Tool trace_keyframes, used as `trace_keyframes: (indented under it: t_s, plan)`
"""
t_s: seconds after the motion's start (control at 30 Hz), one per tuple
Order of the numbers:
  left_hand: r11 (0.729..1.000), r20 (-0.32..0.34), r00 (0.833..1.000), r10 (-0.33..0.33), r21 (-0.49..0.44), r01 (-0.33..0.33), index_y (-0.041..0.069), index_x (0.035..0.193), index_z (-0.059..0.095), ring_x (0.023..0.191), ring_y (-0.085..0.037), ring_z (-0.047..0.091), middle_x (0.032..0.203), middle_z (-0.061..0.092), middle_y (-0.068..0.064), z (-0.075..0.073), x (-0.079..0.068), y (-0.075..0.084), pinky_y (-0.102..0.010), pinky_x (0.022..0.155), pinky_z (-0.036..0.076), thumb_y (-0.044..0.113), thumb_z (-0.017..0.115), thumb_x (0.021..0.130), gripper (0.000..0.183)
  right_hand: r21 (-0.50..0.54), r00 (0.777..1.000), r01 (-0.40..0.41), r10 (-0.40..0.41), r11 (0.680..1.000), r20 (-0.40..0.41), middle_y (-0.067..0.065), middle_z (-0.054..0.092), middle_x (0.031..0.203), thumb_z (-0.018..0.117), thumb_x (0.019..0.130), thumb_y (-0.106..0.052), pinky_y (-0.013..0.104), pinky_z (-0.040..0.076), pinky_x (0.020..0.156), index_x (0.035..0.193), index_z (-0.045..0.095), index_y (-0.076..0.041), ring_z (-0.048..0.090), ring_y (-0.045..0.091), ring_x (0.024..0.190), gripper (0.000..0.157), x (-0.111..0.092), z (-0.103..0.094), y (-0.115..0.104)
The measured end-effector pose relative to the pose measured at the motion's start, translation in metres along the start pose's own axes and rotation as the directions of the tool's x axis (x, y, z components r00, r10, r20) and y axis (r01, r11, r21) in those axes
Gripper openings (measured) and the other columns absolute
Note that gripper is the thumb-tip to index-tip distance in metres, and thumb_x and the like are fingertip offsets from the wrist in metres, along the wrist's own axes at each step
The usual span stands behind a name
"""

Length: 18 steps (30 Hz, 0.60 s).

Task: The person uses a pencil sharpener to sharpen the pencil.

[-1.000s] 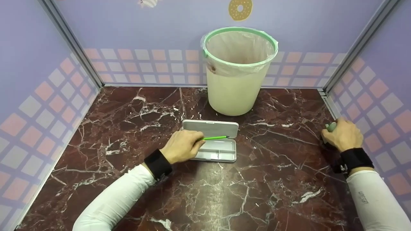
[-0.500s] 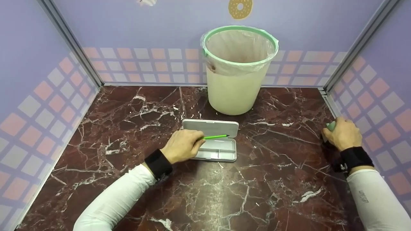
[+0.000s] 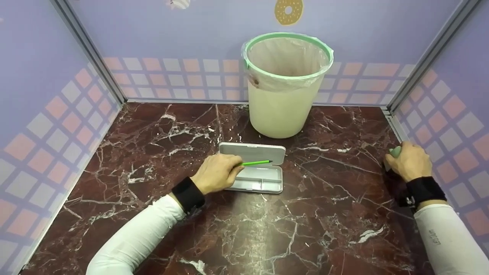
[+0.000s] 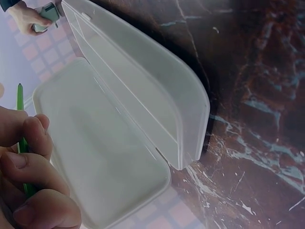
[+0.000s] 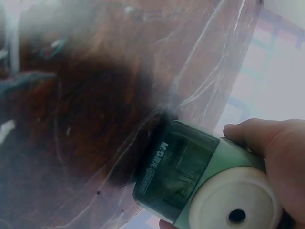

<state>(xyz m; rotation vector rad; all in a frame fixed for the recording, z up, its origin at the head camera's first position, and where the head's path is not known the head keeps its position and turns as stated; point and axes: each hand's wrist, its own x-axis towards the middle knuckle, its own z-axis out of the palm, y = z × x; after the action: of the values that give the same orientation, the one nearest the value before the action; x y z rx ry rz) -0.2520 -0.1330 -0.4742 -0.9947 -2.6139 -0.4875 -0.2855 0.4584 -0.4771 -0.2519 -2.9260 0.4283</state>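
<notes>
My left hand (image 3: 217, 173) pinches a green pencil (image 3: 256, 163) over an open pencil case (image 3: 270, 186). The pencil lies nearly level, its dark tip pointing right. In the left wrist view, curled fingers (image 4: 40, 171) wrap round the pencil beside the case's raised lid (image 4: 105, 138). No contents show in the visible compartments. Far to the right, my right hand (image 3: 412, 162) grips a green pencil sharpener (image 5: 176, 167) with a clear shavings drawer and a round, pale front with a dark hole. From the head view, that hand hides most of the sharpener.
A cream waste bin (image 3: 280, 109) with a green rim and plastic liner stands at the back, behind the pencil case. Purple panels (image 3: 183, 38) enclose the dark red marble tabletop (image 3: 324, 229) at the back and both sides. Small white specks lie near the bin's foot.
</notes>
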Motion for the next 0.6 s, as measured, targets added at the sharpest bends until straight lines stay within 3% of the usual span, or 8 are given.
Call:
trace_keyframes:
  t_s: [0.3,0.6]
  plan:
    - [1.0,-0.016,1.0,0.009,0.006,-0.009,0.015,0.091,0.068,0.062,-0.02,0.062,0.072,0.065,0.001,-0.003,0.0,-0.002,-0.045,0.055,0.055,0.025,0.073,0.107,0.019,0.001,0.999,0.044,-0.044,0.999,-0.009,0.043,0.064,0.115,0.072,0.102,-0.036,0.08,0.053,0.086,0.119,0.058,0.01,0.063,0.074,0.107,0.051,0.0,-0.005,-0.014]
    - [1.0,-0.022,1.0,0.009,0.008,-0.008,0.015,0.092,0.069,0.063,-0.022,0.065,0.073,0.067,0.0,-0.002,0.0,-0.003,-0.046,0.056,0.056,0.025,0.072,0.107,0.018,-0.009,0.995,0.102,-0.102,0.995,0.009,0.036,0.066,0.104,0.075,0.099,-0.036,0.07,0.054,0.076,0.12,0.06,0.005,0.067,0.061,0.094,0.049,-0.006,-0.013,-0.047]
